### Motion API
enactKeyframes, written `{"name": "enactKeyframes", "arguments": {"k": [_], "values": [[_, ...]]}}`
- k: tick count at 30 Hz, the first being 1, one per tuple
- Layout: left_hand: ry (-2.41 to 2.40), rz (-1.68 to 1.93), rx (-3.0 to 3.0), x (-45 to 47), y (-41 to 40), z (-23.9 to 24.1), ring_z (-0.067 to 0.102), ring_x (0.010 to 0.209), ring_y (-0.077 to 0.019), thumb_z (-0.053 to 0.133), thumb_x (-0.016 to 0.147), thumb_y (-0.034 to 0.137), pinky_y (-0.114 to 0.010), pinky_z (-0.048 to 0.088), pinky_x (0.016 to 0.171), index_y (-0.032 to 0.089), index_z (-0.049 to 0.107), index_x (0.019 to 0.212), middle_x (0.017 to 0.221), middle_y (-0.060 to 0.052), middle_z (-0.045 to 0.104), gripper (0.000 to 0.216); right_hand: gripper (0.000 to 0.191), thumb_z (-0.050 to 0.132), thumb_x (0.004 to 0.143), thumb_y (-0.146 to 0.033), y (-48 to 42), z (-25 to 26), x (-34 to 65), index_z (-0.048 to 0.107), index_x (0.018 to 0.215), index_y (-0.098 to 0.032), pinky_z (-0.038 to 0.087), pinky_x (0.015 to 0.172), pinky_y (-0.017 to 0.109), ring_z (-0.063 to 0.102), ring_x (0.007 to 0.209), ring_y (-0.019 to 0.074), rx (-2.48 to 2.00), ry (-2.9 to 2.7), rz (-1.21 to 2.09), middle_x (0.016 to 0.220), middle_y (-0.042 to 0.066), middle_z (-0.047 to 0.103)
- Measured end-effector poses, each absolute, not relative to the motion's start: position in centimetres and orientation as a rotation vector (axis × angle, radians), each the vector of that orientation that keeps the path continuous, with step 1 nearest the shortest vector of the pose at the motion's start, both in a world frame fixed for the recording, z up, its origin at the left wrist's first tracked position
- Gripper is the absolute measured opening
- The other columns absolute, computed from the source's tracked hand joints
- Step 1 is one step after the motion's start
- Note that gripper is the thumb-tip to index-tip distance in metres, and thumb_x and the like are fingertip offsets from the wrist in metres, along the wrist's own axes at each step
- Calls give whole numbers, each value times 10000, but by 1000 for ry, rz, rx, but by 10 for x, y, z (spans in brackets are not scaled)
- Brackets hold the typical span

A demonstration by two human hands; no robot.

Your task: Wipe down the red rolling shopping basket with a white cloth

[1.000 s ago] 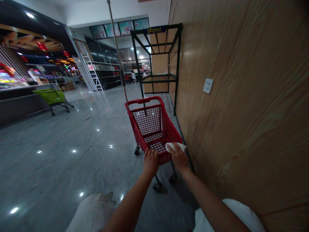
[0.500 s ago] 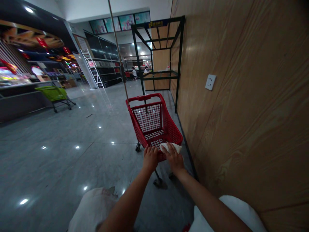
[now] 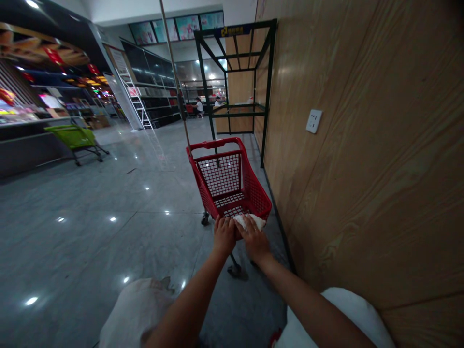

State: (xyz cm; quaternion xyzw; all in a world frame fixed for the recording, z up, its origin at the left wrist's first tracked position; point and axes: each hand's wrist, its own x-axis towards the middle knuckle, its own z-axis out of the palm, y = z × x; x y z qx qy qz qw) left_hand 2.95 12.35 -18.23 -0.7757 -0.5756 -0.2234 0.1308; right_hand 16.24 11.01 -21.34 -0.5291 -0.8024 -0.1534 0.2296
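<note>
A red plastic shopping cart (image 3: 255,186) stands on wheels before my knees, its lattice basket facing up. My left hand (image 3: 224,235) is closed over the basket's near rim, fingers curled on the edge. Just right of it, my right hand (image 3: 255,241) presses a white cloth (image 3: 258,221) against the same rim, with the cloth spread under its fingers. The two hands nearly touch. What lies under the cloth is hidden.
The wood-panelled wall (image 3: 344,169) with a socket (image 3: 313,121) runs close on the right. Behind the cart stand a dark metal frame (image 3: 268,87) and a long thin pole (image 3: 174,67). A green cart (image 3: 72,137) is at the left; people are in the distance.
My right hand has slid the cloth a little to the left along the rim, closer to my left hand. The left hand keeps its place on the rim. The view has shifted slightly.
</note>
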Motion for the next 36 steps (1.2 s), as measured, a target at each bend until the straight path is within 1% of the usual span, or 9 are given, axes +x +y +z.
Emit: {"name": "enactKeyframes", "arguments": {"k": [3, 6, 9, 13, 16, 20, 26, 31, 36], "values": [[-1657, -643, -2260, 24, 124, -183, 556, 976, -211, 475, 811, 137, -421, 323, 1092, 209, 595, 925, 944, -59, 634, 180, 607, 398, 905, -42, 124, -205, 188, 405, 1405, -385, 528, 852, 352, 388, 1335, 242, -1482, -2178, -379, 1453, 57, 445], [-1667, -631, -2248, 20, 123, -183, 558, 996, -222, 509, 775, 135, -431, 317, 1100, 203, 601, 937, 970, -69, 637, 198, 562, 429, 900, -57, 138, -200, 212, 460, 1382, -343, 482, 944, 376, 383, 1335, 239, -1593, -2048, -332, 1428, 71, 472], [-1677, -638, -2240, 19, 121, -184, 556, 998, -227, 523, 754, 124, -433, 314, 1105, 201, 603, 931, 971, -71, 637, 210, 562, 423, 889, -46, 137, -201, 212, 464, 1389, -299, 457, 976, 392, 362, 1347, 254, -1658, -1994, -315, 1431, 89, 465], [-1697, -660, -2207, 18, 118, -184, 555, 989, -235, 503, 788, 139, -440, 317, 1099, 200, 602, 922, 943, -74, 632, 178, 610, 398, 887, -41, 113, -211, 175, 376, 1441, -295, 506, 899, 349, 334, 1367, 258, -1553, -2105, -317, 1478, 84, 406], [-1687, -659, -2224, 15, 116, -184, 558, 972, -230, 486, 827, 175, -438, 326, 1087, 202, 600, 925, 926, -71, 627, 152, 623, 390, 892, -50, 100, -212, 153, 333, 1458, -303, 519, 877, 357, 342, 1364, 262, -1423, -2235, -325, 1498, 90, 372], [-1678, -651, -2258, 10, 116, -183, 553, 984, -225, 484, 830, 176, -433, 323, 1083, 207, 595, 902, 934, -69, 629, 136, 598, 363, 909, -52, 111, -195, 172, 394, 1419, -362, 513, 871, 367, 399, 1329, 245, -1534, -2274, -265, 1466, 62, 428], [-1742, -637, -2274, 10, 116, -178, 541, 1002, -237, 533, 785, 200, -437, 315, 1091, 217, 592, 885, 961, -68, 626, 118, 572, 363, 908, -61, 132, -175, 219, 427, 1404, -340, 491, 905, 401, 335, 1367, 247, -1805, -2113, -212, 1467, 54, 427], [-1761, -666, -2230, 15, 115, -177, 544, 982, -241, 528, 800, 202, -435, 307, 1086, 212, 603, 877, 932, -70, 630, 108, 632, 348, 889, -28, 111, -188, 183, 364, 1437, -343, 534, 806, 350, 336, 1370, 255, -1639, -2243, -255, 1495, 46, 384], [-1798, -699, -2221, 12, 116, -172, 554, 937, -232, 545, 812, 254, -429, 324, 1041, 235, 626, 839, 862, -46, 642, 88, 619, 371, 906, -49, 104, -192, 167, 363, 1428, -381, 522, 810, 348, 376, 1345, 240, -1457, -2343, -269, 1479, 40, 411]]}}
